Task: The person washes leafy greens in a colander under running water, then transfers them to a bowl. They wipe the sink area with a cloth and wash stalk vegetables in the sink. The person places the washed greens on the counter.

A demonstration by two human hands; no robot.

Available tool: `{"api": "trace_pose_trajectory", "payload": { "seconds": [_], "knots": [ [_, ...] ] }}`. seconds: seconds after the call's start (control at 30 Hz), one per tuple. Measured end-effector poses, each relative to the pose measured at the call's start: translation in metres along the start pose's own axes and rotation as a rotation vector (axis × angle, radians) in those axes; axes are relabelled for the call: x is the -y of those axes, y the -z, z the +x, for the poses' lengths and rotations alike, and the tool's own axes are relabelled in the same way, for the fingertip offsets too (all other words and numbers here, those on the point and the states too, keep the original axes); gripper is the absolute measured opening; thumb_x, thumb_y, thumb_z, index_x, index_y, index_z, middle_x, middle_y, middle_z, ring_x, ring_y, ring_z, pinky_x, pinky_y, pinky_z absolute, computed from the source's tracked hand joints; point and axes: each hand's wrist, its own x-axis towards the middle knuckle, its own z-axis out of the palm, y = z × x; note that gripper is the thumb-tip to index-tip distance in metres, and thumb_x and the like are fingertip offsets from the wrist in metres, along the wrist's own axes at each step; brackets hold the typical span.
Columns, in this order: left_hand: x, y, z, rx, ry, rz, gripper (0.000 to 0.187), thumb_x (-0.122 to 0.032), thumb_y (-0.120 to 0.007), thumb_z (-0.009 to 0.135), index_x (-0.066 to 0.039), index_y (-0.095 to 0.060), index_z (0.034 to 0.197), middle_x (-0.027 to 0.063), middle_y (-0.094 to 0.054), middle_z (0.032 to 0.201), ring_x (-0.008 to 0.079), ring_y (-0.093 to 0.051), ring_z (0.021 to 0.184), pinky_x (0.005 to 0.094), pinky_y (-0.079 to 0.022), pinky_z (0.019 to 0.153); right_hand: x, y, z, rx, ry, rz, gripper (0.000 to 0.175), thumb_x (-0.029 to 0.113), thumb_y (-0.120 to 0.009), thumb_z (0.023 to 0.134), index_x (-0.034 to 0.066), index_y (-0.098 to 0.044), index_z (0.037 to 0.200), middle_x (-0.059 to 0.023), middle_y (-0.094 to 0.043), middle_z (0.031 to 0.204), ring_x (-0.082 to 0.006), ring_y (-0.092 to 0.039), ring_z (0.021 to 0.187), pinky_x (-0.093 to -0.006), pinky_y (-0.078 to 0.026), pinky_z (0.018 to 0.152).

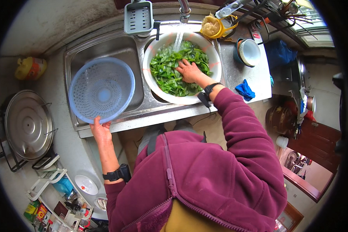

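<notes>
Water runs from the faucet (184, 14) into a large white basin (218, 69) that rests over the right sink bowl. The basin holds green leafy vegetables (168, 69). My right hand (190, 72) lies on the leaves with its fingers spread; whether it pinches any leaves I cannot tell. Over the left sink bowl (116, 47) a blue plastic colander (104, 94) sits tilted, with no food in it. My left hand (101, 130) grips its near rim, thumb over the edge and the other fingers partly hidden below.
Right of the sink stand stacked bowls (249, 52) and a blue cloth (245, 90). A yellow strainer (216, 27) and a grey soap rack (138, 18) are behind the basin. At left are a large metal lid (29, 124), a yellow bottle (31, 68) and a white plate (86, 184).
</notes>
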Motion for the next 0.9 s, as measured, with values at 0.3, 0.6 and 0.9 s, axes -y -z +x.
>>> {"api": "trace_pose_trajectory", "payload": {
  "seconds": [0.3, 0.6, 0.9],
  "knots": [
    [0.004, -0.007, -0.002, 0.01, 0.0, -0.008, 0.051, -0.01, -0.057, 0.079, -0.013, -0.039, 0.127, 0.008, -0.051, 0.112, 0.0238, -0.06, 0.081, 0.0325, -0.054, 0.059, -0.009, 0.013, -0.006, -0.033, 0.283, 0.546, 0.064, 0.019, -0.059, 0.078, 0.0144, -0.037, 0.138, -0.0175, -0.04, 0.137, -0.0373, -0.038, 0.126, -0.0441, -0.035, 0.105],
    [0.002, -0.005, 0.0, 0.009, -0.007, -0.002, 0.049, -0.01, -0.057, 0.08, -0.013, -0.039, 0.126, 0.0086, -0.05, 0.114, 0.0241, -0.06, 0.083, 0.0336, -0.054, 0.059, 0.0, -0.011, 0.004, -0.065, -0.683, 0.652, 0.075, 0.04, -0.066, 0.076, 0.016, -0.033, 0.139, -0.0283, -0.032, 0.137, -0.045, -0.034, 0.125, -0.056, -0.039, 0.094],
    [0.001, -0.012, 0.011, 0.033, -0.008, -0.005, 0.048, -0.009, -0.057, 0.079, -0.012, -0.04, 0.124, 0.009, -0.052, 0.111, 0.0235, -0.06, 0.082, 0.0335, -0.055, 0.058, -0.012, 0.022, -0.009, -0.432, 0.099, 0.864, 0.08, 0.034, -0.068, 0.076, 0.0114, -0.029, 0.143, -0.0219, -0.032, 0.143, -0.0357, -0.032, 0.132, -0.0407, -0.028, 0.108]
  ]
}}
